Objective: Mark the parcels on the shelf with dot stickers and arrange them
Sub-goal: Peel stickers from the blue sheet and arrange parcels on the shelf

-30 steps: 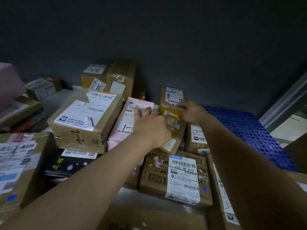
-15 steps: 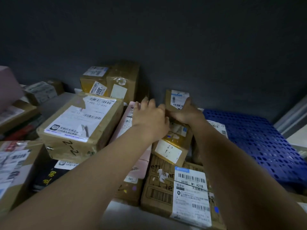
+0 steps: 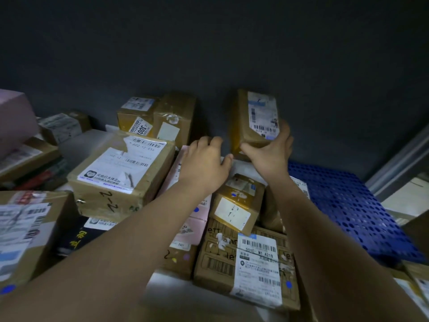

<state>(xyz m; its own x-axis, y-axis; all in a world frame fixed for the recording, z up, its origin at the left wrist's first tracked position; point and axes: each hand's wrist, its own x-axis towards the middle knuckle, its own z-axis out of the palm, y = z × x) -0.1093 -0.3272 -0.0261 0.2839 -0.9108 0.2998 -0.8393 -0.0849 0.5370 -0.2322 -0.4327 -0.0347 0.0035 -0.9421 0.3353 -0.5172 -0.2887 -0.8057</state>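
Observation:
My right hand [image 3: 269,154] grips a small brown parcel [image 3: 251,117] with a white barcode label, lifted upright near the dark back wall. My left hand [image 3: 205,162] rests palm-down with relaxed fingers on the top of a pink parcel [image 3: 197,219]. Below the hands lies a small tan parcel [image 3: 236,203] bearing a blue dot, leaning on a flat carton [image 3: 222,259] with a long white label and a blue dot [image 3: 288,284].
A large taped box [image 3: 120,173] marked "2-2" sits to the left, with two brown boxes [image 3: 157,117] behind it. More parcels crowd the left edge [image 3: 25,231]. A blue perforated shelf panel [image 3: 348,205] lies bare at the right.
My right hand has lifted the small brown parcel up off the pile toward the back wall. My left hand has let go of it and stayed on the pink parcel.

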